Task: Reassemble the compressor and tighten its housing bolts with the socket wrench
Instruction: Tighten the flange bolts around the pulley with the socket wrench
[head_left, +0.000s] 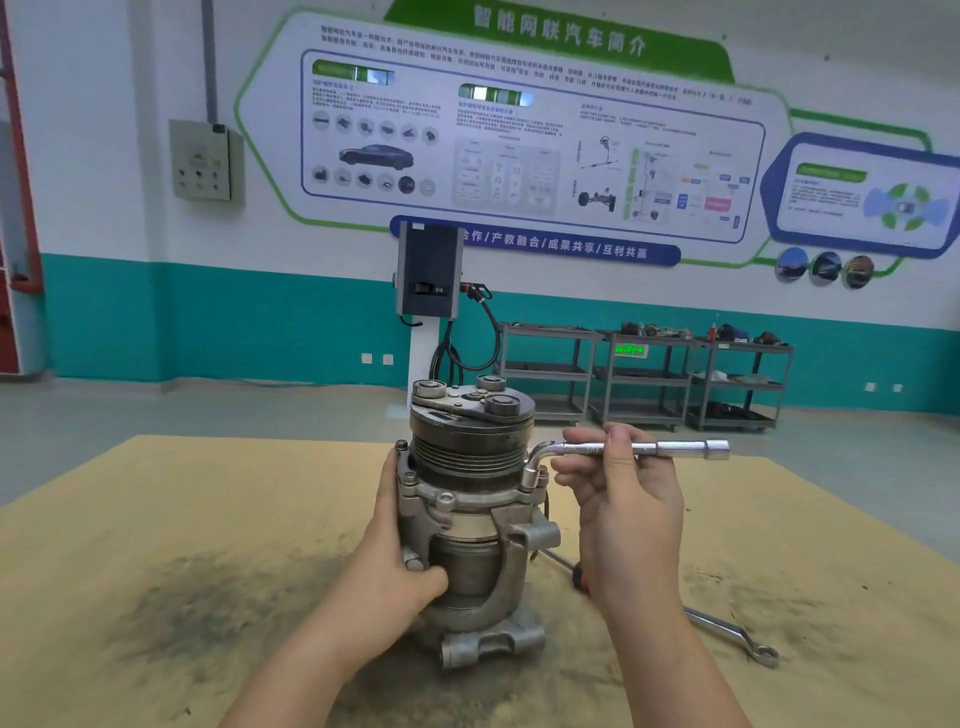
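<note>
Compressor (470, 514) stands upright on the tan board (156, 519), at the centre of the view and a little toward 6 o'clock. Its long axis runs 12 to 6, with the pulley end at 12 and a mounting lug against the board at 6.

Left hand (400, 556) sits at the compressor's 9 o'clock, its thumb curled round the lower body and its palm against the flank, so it grips and steadies the housing.

Right hand (623, 499) is at 3 o'clock, just beside the housing, and holds the wrench (623, 449) with its fingers curled round the shaft. That wrench is L-shaped: its long arm lies level and points toward 3 o'clock, while its short arm turns down toward 6 and sits on a bolt (530, 486) at the housing flange's 2 o'clock edge. Whether the socket is fully seated on the bolt head cannot be told.

The right hand is the nearer one to that bolt, so the turning falls to it; the swing would be a level sweep about the upright axis, and the pulley close at 9 o'clock of the shaft probably limits the arc. Another bolt (401, 447) shows at the flange's 10 o'clock edge.

A spanner (737, 636) lies on the board at 4 o'clock, well apart from both hands.
</note>
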